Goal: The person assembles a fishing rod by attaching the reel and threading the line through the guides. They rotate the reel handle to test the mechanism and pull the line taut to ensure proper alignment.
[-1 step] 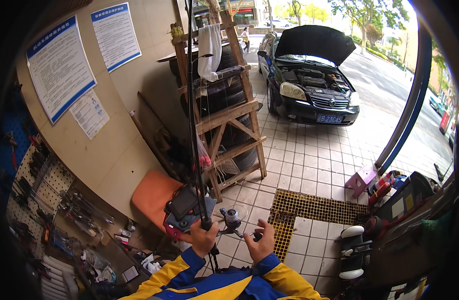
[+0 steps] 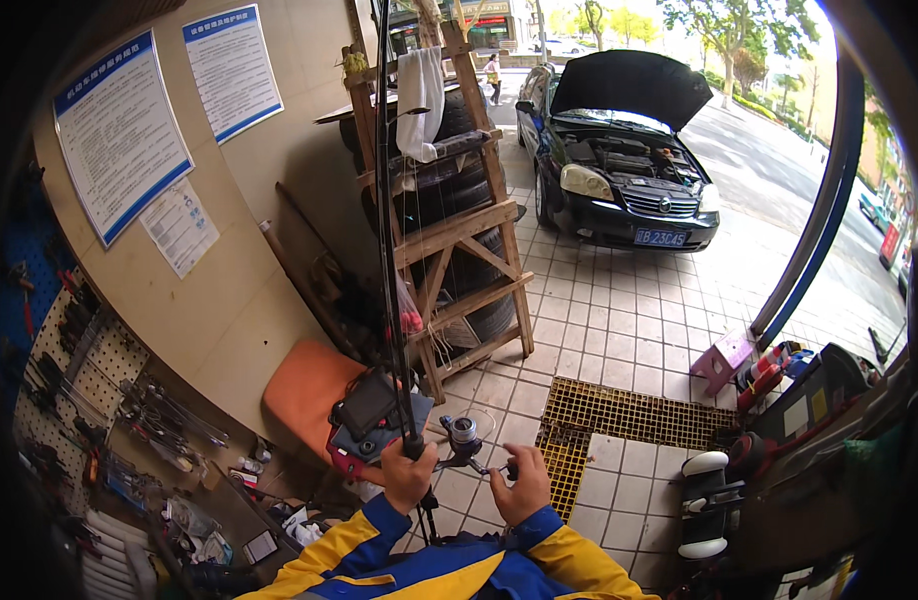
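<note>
Holds a fishing rod (image 2: 413, 445) nearly upright in the left hand (image 2: 407, 477), closing the fingers firmly around its grip, just beside the spinning reel (image 2: 464, 431). Has the reel out in front of the body, to the right of the rod and above the tiled floor (image 2: 619, 480). Reaches with the right hand (image 2: 524, 487) to the reel's crank (image 2: 479, 467), curling thumb and forefinger in at its end; cannot tell whether pinching the knob or merely brushing it. Wears blue-and-yellow sleeves (image 2: 324, 550).

Near the left hand, an orange chair (image 2: 304, 385) with a dark bag (image 2: 371, 405) on it. Behind the rod, a wooden ladder (image 2: 454, 232) with a white cloth (image 2: 419, 105) draped over it and tyres (image 2: 494, 312) stacked behind. Farther out, a black car (image 2: 619, 220) with its hood (image 2: 629, 90) raised. To the right, a yellow grating (image 2: 634, 415) set in the floor, then a pink stool (image 2: 721, 362).
</note>
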Demonstrator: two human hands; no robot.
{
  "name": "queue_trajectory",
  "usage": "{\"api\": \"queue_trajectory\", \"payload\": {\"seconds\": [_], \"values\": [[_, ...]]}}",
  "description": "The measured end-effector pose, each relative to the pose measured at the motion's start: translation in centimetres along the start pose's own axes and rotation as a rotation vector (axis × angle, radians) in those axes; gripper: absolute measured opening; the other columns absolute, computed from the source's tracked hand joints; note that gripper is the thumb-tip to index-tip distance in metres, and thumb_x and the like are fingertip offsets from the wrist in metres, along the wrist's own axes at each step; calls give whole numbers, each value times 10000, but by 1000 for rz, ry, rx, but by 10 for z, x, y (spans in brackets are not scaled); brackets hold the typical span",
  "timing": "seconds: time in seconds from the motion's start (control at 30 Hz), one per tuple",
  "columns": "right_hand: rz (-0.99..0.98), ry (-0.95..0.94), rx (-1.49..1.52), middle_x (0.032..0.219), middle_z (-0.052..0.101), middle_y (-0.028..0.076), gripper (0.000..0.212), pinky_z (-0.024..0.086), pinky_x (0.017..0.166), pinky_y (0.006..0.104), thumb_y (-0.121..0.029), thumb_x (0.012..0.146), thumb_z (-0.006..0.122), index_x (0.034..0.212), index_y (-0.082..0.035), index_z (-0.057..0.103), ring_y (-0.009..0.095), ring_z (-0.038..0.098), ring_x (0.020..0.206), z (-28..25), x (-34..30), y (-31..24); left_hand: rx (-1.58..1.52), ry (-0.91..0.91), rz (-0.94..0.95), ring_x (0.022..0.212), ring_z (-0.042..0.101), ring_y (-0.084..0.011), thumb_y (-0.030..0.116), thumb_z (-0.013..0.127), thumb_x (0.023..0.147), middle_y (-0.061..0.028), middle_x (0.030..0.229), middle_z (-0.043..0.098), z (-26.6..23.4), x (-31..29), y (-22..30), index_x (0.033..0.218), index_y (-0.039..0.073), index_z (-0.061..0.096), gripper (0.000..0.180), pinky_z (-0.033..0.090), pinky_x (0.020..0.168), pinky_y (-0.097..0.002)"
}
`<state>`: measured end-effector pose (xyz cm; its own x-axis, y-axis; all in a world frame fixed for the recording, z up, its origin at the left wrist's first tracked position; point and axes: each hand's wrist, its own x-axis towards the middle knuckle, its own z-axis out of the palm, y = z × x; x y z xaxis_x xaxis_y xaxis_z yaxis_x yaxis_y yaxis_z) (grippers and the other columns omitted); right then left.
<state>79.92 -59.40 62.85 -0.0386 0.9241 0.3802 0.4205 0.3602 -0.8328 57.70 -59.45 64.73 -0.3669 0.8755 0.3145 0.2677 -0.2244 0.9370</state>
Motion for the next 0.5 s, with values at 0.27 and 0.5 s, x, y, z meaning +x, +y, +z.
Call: {"api": "queue_trajectory", "payload": {"seconds": [0.27,0.5], "values": [[53,-404,-296,1021,737,212,252,586,812,509,-95,970,563,1166,-45,715,454,714,906,17,-17,28,92,48,30,567,561,-122,115,690,920,-69,590,568,0,3,-7,751,5,620,214,453,562,-336],[187,-362,17,888,771,180,244,592,722,499,-234,1005,687,1113,-29,611,403,751,814,33,-33,-26,232,38,182,583,622,-192,119,688,923,-106,625,621,2,8,-24,794,8,672,171,497,588,-368]]}}
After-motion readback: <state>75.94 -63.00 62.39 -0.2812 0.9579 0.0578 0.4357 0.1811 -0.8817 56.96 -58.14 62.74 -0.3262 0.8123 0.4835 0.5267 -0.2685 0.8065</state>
